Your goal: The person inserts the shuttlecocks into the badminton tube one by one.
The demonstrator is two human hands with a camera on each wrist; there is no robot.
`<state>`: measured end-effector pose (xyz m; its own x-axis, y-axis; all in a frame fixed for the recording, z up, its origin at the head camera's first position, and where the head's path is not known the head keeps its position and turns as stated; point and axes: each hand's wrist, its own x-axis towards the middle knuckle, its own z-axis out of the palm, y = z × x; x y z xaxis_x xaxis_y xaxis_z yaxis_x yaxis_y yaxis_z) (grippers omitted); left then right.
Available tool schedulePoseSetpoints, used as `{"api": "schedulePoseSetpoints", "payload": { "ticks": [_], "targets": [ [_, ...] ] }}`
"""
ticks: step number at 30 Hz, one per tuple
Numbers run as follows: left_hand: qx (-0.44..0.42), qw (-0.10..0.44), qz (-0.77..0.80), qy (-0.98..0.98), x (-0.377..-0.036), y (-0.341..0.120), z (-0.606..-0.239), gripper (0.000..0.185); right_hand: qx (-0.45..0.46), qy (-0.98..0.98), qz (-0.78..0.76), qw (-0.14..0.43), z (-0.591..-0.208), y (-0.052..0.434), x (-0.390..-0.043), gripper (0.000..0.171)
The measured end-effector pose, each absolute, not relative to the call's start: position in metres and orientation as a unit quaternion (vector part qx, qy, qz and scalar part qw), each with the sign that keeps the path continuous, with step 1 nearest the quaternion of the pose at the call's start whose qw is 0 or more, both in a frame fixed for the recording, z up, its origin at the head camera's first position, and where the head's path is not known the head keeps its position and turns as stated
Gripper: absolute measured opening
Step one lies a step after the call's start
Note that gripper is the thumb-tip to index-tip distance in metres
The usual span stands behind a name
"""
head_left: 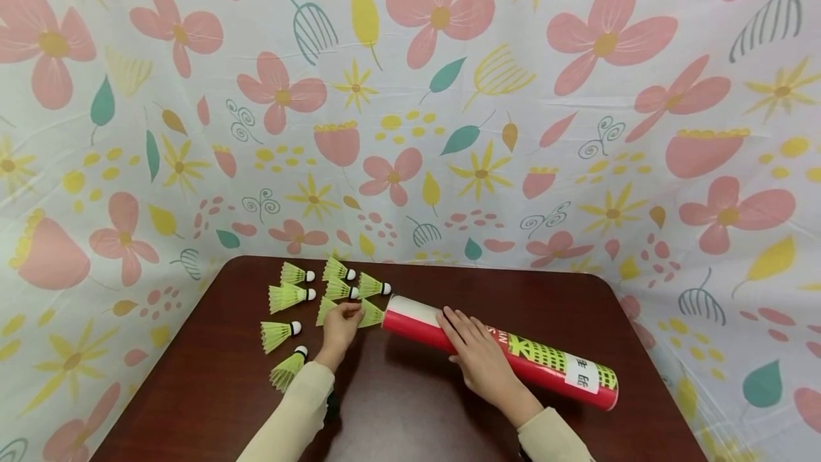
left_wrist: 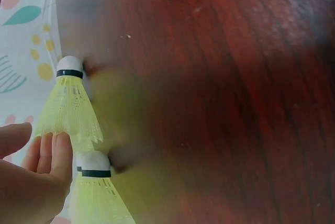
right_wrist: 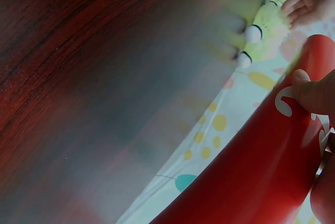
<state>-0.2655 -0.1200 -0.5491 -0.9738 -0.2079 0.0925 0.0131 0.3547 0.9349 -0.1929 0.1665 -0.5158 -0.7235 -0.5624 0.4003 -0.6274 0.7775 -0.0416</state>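
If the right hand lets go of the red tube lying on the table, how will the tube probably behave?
The red tube is round and lies on its side on the smooth table, so it may roll once the right hand lifts. It looks like thin cardboard, so probably light and easy to push. Its glossy surface may feel a little slippery.

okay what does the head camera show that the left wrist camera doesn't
Only the head view shows the red tube lying on the table, the right hand resting on it, and the floral backdrop all around. Only the left wrist view shows two shuttlecocks' white corks with black bands close up. Both show the left hand at the yellow-green shuttlecocks.
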Motion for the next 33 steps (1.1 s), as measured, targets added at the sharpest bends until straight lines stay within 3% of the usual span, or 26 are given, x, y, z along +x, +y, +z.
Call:
{"api": "schedulePoseSetpoints", "payload": {
  "ticks": [33],
  "targets": [
    [0.042, 0.147, -0.544, -0.825, -0.255, -0.13, -0.548, 0.006, 0.321, -0.923, 0.086, 0.193, -0.516, 0.167, -0.191, 0.086]
  ]
}}
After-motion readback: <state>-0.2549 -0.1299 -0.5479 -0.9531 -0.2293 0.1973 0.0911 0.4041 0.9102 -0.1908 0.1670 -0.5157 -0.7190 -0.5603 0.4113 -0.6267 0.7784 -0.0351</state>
